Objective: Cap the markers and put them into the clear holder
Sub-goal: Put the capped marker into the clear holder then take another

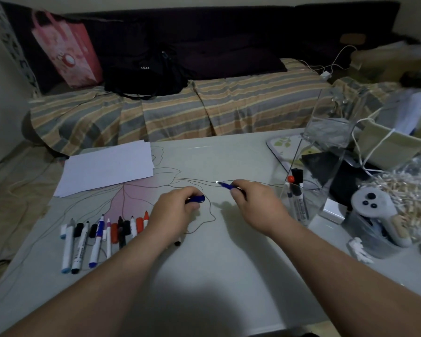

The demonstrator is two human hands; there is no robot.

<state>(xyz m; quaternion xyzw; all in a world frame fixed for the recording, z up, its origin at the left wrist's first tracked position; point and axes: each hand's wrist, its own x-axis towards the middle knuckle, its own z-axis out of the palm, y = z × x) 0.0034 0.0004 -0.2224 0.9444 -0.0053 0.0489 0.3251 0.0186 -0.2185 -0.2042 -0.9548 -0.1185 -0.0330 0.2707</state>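
Note:
My left hand (pixel 178 210) pinches a dark blue cap (pixel 197 199) above the table. My right hand (pixel 255 203) grips a blue marker (pixel 225 185), its uncapped tip pointing left toward the cap, a short gap between them. Several markers and loose caps (pixel 102 235) lie in a row at the left of my left forearm. One black marker end (pixel 177 243) peeks from under my left wrist. The clear holder (pixel 326 176) stands at the right of my right hand, with two capped markers (pixel 295 195) leaning inside it.
A stack of white paper (pixel 107 167) lies at the table's far left. At the right are a cup holding a white controller (pixel 374 215), a bag of clothespins (pixel 408 190), a dark notebook (pixel 336 171) and a basket (pixel 394 142). A sofa with a striped cover (pixel 180 110) lies beyond.

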